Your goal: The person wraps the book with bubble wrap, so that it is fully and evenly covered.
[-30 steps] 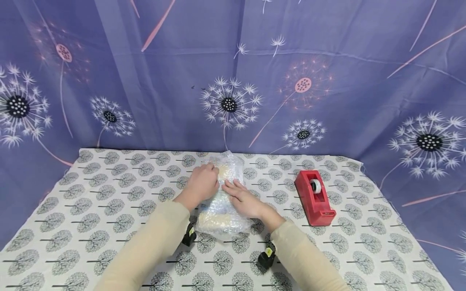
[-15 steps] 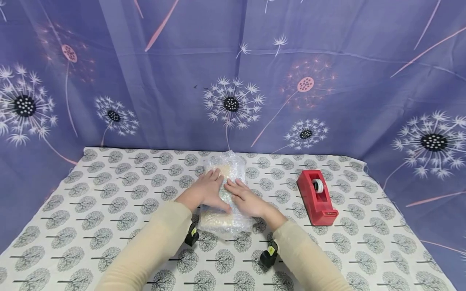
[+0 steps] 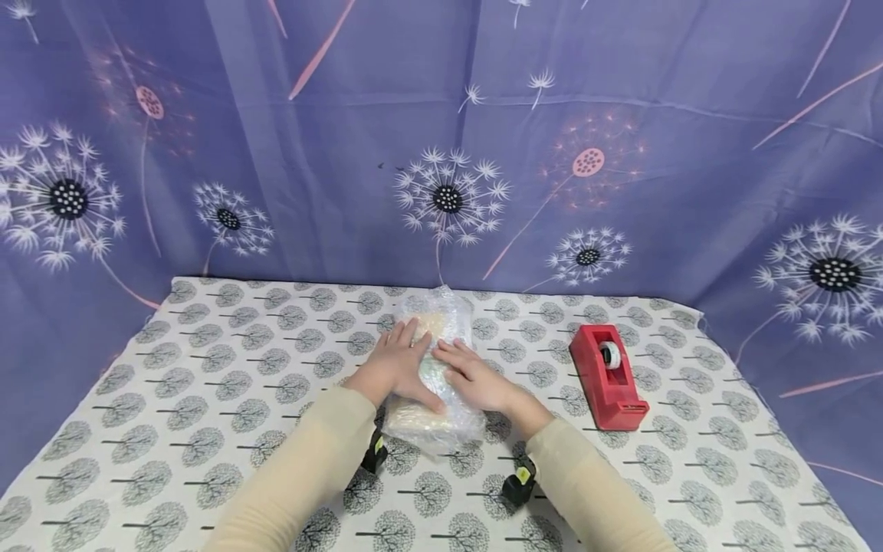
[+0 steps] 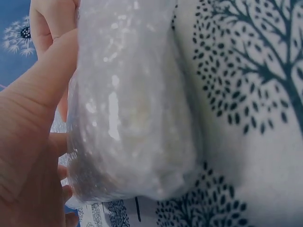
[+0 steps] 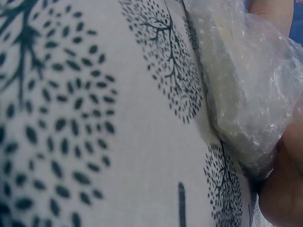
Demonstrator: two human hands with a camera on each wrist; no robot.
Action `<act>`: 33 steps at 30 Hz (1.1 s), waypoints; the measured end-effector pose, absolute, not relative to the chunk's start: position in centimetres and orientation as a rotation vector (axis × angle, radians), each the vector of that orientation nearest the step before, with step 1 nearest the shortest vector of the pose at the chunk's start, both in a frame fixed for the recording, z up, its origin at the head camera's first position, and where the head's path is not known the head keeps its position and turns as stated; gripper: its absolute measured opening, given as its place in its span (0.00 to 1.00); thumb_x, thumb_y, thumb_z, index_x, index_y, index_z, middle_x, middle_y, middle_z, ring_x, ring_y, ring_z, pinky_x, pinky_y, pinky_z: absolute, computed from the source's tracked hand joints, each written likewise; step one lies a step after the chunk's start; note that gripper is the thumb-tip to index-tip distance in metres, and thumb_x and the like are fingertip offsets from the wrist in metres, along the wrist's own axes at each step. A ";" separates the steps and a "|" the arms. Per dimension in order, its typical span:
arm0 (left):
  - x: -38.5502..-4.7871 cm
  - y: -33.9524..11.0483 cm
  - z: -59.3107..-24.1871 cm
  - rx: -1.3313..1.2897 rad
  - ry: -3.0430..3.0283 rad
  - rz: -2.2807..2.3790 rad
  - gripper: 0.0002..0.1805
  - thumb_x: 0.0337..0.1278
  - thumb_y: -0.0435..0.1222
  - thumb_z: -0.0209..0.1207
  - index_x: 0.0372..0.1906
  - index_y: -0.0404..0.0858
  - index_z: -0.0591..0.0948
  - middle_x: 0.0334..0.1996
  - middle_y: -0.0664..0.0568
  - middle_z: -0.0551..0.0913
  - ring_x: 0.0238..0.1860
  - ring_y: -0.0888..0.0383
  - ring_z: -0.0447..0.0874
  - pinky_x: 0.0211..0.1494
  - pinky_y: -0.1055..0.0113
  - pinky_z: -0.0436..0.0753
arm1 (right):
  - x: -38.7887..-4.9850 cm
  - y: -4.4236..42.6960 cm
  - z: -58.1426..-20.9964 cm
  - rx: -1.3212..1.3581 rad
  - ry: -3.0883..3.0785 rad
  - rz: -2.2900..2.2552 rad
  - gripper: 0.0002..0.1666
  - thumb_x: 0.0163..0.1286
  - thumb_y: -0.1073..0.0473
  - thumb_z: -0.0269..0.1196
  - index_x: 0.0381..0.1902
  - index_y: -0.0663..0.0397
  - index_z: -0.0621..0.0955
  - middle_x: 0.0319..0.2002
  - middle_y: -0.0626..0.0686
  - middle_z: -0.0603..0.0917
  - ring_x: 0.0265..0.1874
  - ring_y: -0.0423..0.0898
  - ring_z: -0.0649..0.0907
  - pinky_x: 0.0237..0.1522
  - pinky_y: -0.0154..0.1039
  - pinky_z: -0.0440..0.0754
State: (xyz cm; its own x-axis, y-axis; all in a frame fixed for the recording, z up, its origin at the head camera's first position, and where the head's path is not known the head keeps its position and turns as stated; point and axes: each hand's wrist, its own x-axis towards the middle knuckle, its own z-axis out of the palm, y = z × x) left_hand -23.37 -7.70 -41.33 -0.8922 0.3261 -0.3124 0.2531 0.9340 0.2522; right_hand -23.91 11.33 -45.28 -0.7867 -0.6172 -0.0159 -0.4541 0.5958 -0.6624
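Observation:
A package in clear bubble wrap [image 3: 436, 426] lies lengthwise on the table, with yellowish patches showing through the film. My left hand [image 3: 396, 368] rests on its left side, fingers spread away from me and the thumb reaching across. On its right side my right hand [image 3: 477, 379] lies with fingers extended, their tips near the left hand's. Up close, the left wrist view shows the rounded near end of the bubble wrap [image 4: 135, 109] beside the left hand [image 4: 31, 123]. A loose, crinkled edge of film appears in the right wrist view. What is wrapped inside cannot be made out.
A red tape dispenser [image 3: 607, 383] with a white tape roll [image 3: 610, 355] stands to the right of the package. The tablecloth [image 3: 228, 445] has a tree print. Behind the table hangs a purple curtain [image 3: 331, 192] with dandelions.
My left hand, curled on the upper part of the package a second ago, has unfolded and now lies spread over it. The right hand has barely moved. The whole head view has shifted slightly.

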 end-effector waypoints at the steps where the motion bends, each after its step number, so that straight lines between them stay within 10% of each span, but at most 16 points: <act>1: -23.4 -7.6 -41.4 0.421 2.736 0.300 0.73 0.18 0.73 0.66 0.75 0.45 0.48 0.76 0.44 0.32 0.76 0.42 0.30 0.76 0.45 0.39 | -23.9 11.4 -45.3 -0.887 2.584 -0.976 0.27 0.74 0.59 0.47 0.70 0.54 0.64 0.74 0.53 0.56 0.75 0.55 0.48 0.75 0.56 0.44; 33: -23.5 -6.7 -40.4 0.306 2.703 0.326 0.72 0.19 0.64 0.73 0.75 0.42 0.50 0.76 0.42 0.41 0.76 0.40 0.34 0.75 0.41 0.47 | -23.4 11.4 -45.5 -0.863 2.621 -1.125 0.25 0.72 0.58 0.52 0.66 0.57 0.69 0.72 0.56 0.61 0.74 0.58 0.51 0.72 0.60 0.49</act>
State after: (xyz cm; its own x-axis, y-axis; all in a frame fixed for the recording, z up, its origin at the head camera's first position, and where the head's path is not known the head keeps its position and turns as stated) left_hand -23.46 -6.75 -40.41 -0.8964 0.2584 -0.3602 0.1654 0.9488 0.2690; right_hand -23.40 11.36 -45.53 -0.8202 -0.5670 0.0759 -0.4456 0.5502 -0.7062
